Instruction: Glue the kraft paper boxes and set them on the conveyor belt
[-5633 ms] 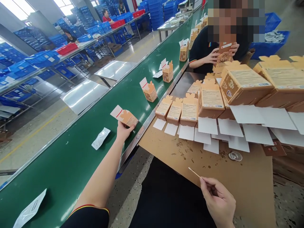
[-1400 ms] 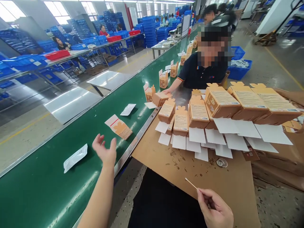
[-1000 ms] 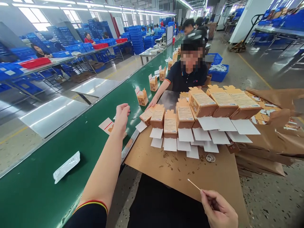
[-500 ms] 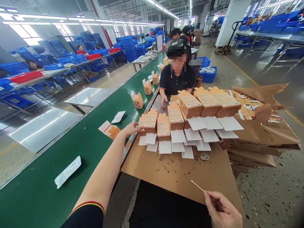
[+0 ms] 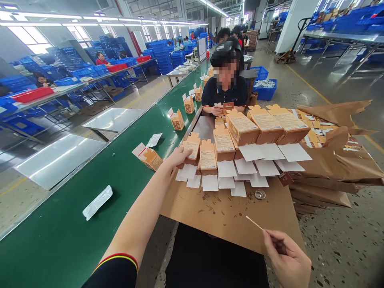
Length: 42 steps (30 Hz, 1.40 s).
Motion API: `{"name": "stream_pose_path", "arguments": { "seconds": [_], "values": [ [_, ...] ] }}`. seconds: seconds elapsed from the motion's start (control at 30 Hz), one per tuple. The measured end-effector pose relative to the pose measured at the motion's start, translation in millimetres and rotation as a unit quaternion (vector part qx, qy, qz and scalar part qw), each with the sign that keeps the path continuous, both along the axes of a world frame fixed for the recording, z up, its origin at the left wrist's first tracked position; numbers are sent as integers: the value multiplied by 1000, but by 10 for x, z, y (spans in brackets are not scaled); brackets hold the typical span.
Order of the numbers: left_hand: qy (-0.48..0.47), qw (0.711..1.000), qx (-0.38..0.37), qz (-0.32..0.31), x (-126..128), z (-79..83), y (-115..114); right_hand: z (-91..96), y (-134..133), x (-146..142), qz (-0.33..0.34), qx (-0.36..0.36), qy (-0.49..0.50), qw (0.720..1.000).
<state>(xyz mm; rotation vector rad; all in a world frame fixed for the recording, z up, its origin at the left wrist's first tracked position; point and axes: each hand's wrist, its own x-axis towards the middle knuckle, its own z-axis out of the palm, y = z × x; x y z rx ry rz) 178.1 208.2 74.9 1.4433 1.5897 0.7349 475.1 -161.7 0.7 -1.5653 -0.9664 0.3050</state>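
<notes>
Left grip (image 5: 178,157) is up against the left-end carton (image 5: 193,148), mid-frame, with the carton just to its right. Honestly can't tell if it's closed around it. Right grip (image 5: 286,254), lower right, is pinching a cotton swab (image 5: 255,223), tip angled up-left over the worktop (image 5: 216,220).

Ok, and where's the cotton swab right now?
In the head view, the cotton swab is right of centre in the lower part, pinched in the right hand, its tip pointing up-left over the cardboard sheet, below the small clear cup.
</notes>
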Motion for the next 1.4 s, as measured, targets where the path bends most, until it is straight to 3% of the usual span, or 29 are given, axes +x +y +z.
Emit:
{"name": "stream_pose_path", "arguments": {
  "seconds": [0.13, 0.23, 0.4, 0.5, 0.63, 0.77, 0.83, 0.9, 1.0, 1.1, 1.23, 1.4],
  "values": [
    [-87, 995, 27, 39, -373, 194, -373, 17, 66, 300, -66, 1, -48, 997],
    [-219, 971, 65, 74, -659, 156, -848, 3, 206, 534, -92, -13, -106, 990],
    [-281, 953, -13, 114, -679, -385, -1745, -13, 560, 716, -59, -68, -180, 980],
    [-281, 951, -61, 113, -542, -655, -2068, -36, 731, 754, -16, -101, -201, 974],
    [-279, 950, -107, 90, -398, -727, -2157, -73, 821, 830, 24, -124, -213, 969],
    [-278, 950, -96, 105, -299, -713, -2106, -91, 691, 684, -36, -82, -183, 979],
    [-276, 951, -92, 106, -265, -730, -2089, -89, 569, 399, -24, -47, -140, 989],
    [-270, 953, -87, 103, -245, -751, -2086, -91, 472, -8, 67, -36, -90, 993],
    [-259, 958, -75, 100, -238, -774, -2097, -138, 455, -624, 196, -30, -54, 979],
    [-247, 963, -74, 82, -259, -793, -2108, -247, 551, -975, 260, -45, -45, 964],
    [-241, 965, -77, 63, -301, -820, -2110, -368, 653, -1036, 289, -58, -55, 954],
    [-253, 964, -61, 61, -291, -845, -2185, -334, 612, -927, 264, -49, -53, 962]
  ]
}}
